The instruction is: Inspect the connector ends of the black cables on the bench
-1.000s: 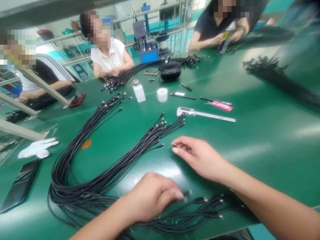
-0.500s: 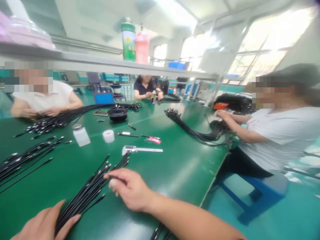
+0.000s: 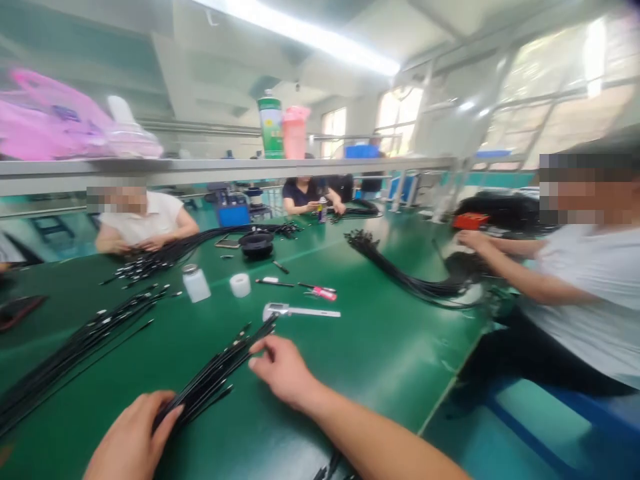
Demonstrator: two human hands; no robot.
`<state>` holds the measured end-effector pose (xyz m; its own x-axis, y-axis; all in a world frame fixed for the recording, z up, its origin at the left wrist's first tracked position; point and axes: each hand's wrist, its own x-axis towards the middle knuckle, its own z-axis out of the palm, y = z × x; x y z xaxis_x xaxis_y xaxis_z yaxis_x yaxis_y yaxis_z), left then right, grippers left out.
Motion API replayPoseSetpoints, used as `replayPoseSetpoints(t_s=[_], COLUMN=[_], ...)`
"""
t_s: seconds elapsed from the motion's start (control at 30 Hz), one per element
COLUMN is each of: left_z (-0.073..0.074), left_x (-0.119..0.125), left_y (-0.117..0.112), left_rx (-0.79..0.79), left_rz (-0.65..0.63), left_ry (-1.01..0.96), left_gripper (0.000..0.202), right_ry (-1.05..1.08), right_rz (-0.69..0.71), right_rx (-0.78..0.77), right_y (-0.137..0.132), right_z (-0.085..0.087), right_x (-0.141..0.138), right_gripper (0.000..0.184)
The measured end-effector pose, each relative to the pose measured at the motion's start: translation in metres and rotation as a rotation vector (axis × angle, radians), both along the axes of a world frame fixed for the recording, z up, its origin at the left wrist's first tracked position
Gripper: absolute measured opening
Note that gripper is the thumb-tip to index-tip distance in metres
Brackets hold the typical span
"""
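A bundle of thin black cables point(image 3: 213, 377) with small metal-looking tips lies slantwise on the green table in front of me. My left hand point(image 3: 137, 427) is wrapped round its near end, thumb on the right side. At the far end of the bundle, my right hand point(image 3: 280, 370) has thumb and forefinger drawn together at the edge of the cables, closed on what appears to be one cable end. That end is mostly hidden by the fingertips. Just beyond the bundle's tips lies a digital caliper point(image 3: 310, 312).
Another cable bundle point(image 3: 85, 347) lies at left. A white bottle point(image 3: 196, 283), a tape roll point(image 3: 240, 285), pens and a black round dish point(image 3: 256, 245) stand farther back. Co-workers sit at left, behind and at right point(image 3: 590, 280). A shelf point(image 3: 210, 168) crosses above the table.
The view has swung left and up, so things sit farther right and most lie lower. My left hand still holds the bundle; my right hand stays by its far end.
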<state>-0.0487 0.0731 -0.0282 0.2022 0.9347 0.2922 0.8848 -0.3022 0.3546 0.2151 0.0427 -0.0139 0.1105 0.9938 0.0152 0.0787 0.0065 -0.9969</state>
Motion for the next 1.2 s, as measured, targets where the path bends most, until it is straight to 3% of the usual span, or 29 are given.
replayPoseSetpoints(t_s=[0.13, 0.27, 0.37, 0.47, 0.67, 0.83, 0.93, 1.07, 1.2], left_z=[0.037, 0.052, 0.054, 0.054, 0.057, 0.064, 0.066, 0.063, 0.058], left_x=[0.010, 0.010, 0.010, 0.014, 0.025, 0.034, 0.045, 0.063, 0.071], left_y=[-0.016, -0.025, -0.032, -0.037, -0.041, -0.045, -0.036, -0.013, -0.007], left_rx=[-0.070, -0.093, -0.290, -0.410, -0.526, -0.646, -0.797, -1.161, -1.189], left_rz=[0.125, 0.205, 0.135, 0.083, -0.017, -0.176, -0.264, -0.381, -0.384], left_ry=[-0.052, -0.326, -0.567, -0.646, -0.589, -0.386, -0.369, -0.521, -0.669], left_gripper=[0.036, 0.040, 0.043, 0.040, 0.030, 0.035, 0.037, 0.042, 0.039], right_ry=[0.190, 0.369, 0.484, 0.574, 0.706, 0.777, 0.776, 0.732, 0.689], right_rz=[0.057, 0.220, 0.269, 0.305, 0.326, 0.329, 0.334, 0.296, 0.161], right_rx=[-0.101, -0.185, -0.177, -0.192, -0.205, -0.130, -0.099, -0.085, -0.062], right_y=[-0.002, -0.008, -0.011, -0.013, -0.012, -0.010, -0.011, -0.012, -0.007], right_z=[-0.001, -0.001, -0.002, -0.005, -0.011, -0.009, -0.006, -0.003, -0.003], right_x=[0.002, -0.004, -0.011, -0.016, -0.017, -0.018, -0.017, -0.012, -0.005], right_gripper=[0.025, 0.048, 0.054, 0.054, 0.049, 0.043, 0.039, 0.040, 0.043])
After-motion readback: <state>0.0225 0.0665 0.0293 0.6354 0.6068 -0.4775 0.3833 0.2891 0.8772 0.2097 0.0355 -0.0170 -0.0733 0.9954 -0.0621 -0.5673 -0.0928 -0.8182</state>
